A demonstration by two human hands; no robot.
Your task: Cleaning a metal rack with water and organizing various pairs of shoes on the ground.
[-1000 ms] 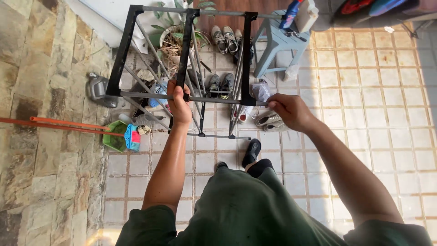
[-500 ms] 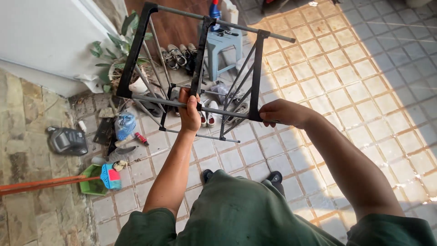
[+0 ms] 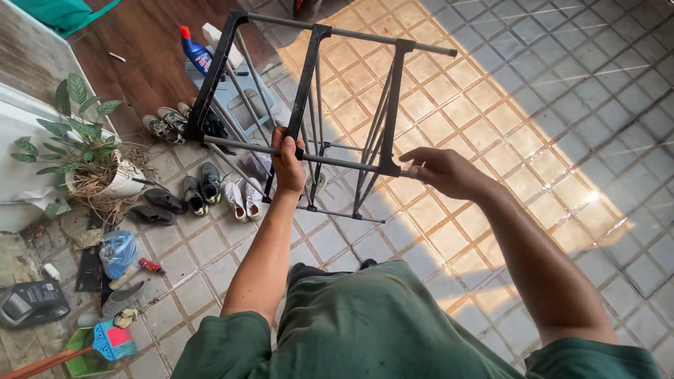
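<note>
Head view — both hands, left hand [image 3: 288, 166] and right hand [image 3: 439, 170], clenched on metal rack [image 3: 319, 98] — shoes [image 3: 210, 189], potted plant [image 3: 91, 158] beside.

Metal rack frame [image 3: 316, 105] held up off the tiled floor [image 3: 533, 112], centre of view. Left hand [image 3: 286, 163] on its near rail at the middle upright; right hand [image 3: 442, 172] at the rail's right end. Behind the frame, far left: stool [image 3: 235, 98] with a bottle [image 3: 194, 50] on it. Shoes [image 3: 210, 186] in a row on the floor left of the frame. Potted plant [image 3: 91, 158] further left. Broom head [image 3: 112, 340] and dustpan [image 3: 81, 361] near left corner.
</note>
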